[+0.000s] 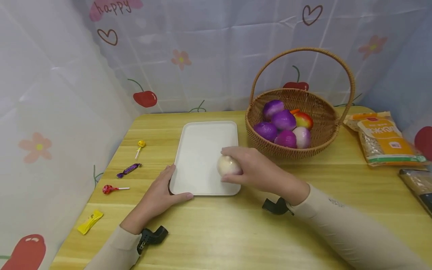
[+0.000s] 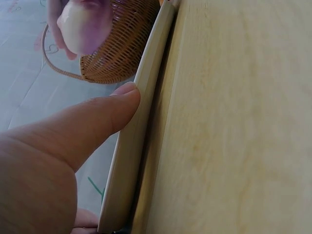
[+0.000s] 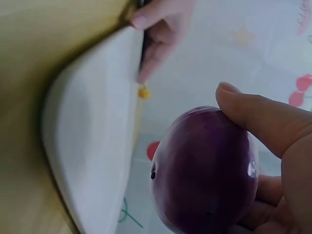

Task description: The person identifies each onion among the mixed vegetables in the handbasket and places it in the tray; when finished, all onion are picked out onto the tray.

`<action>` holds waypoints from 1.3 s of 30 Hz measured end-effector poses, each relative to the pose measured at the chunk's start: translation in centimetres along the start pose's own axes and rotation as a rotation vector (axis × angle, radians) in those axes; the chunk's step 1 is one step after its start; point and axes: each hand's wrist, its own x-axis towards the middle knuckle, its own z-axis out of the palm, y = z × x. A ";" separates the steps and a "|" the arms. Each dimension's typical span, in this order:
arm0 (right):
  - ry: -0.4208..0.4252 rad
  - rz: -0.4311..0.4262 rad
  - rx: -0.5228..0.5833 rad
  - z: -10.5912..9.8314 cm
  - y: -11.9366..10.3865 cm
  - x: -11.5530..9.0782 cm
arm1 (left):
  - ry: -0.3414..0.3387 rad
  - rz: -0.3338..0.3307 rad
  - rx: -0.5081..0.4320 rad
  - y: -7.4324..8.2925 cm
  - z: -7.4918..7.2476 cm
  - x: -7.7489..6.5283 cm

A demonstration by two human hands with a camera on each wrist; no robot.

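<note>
My right hand (image 1: 243,163) grips a round purple-and-white vegetable (image 3: 204,170) between thumb and fingers, over the right part of a white tray (image 1: 199,150). Its pale side faces up in the head view, while the right wrist view shows its glossy dark purple side with a small dark spot at one end. My left hand (image 1: 162,191) holds the tray's near left corner. Its thumb (image 2: 117,107) lies along the near wall and its fingers are at the left side. No other thing lies on the tray surface in view.
A wicker basket (image 1: 290,152) with a tall handle stands at the back right, holding several purple vegetables and a red-yellow fruit (image 1: 304,120). Left of the tray lie a yellow lollipop (image 1: 141,144), a purple candy (image 1: 129,170), a red lollipop (image 1: 109,189) and a yellow candy (image 1: 90,222). Bagged grain (image 1: 384,138) lies far right.
</note>
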 end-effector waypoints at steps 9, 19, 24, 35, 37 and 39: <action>-0.048 0.010 0.048 2.7 0.6 0.0 | -0.004 -0.004 0.001 0.0 0.0 0.0; -0.064 0.036 0.072 3.8 1.6 -0.3 | -0.007 0.002 -0.012 0.0 0.0 0.0; -0.062 0.035 0.076 4.1 1.9 -0.4 | -0.007 0.008 -0.013 0.0 0.0 0.0; -0.100 0.086 0.104 4.2 1.8 -0.6 | -0.003 0.010 -0.007 0.0 -0.1 0.0; -0.101 0.085 0.106 4.2 1.8 -0.6 | -0.001 0.013 -0.007 0.1 -0.1 0.0; -0.099 0.082 0.107 4.2 1.8 -0.6 | 0.000 0.017 -0.005 0.1 0.0 0.0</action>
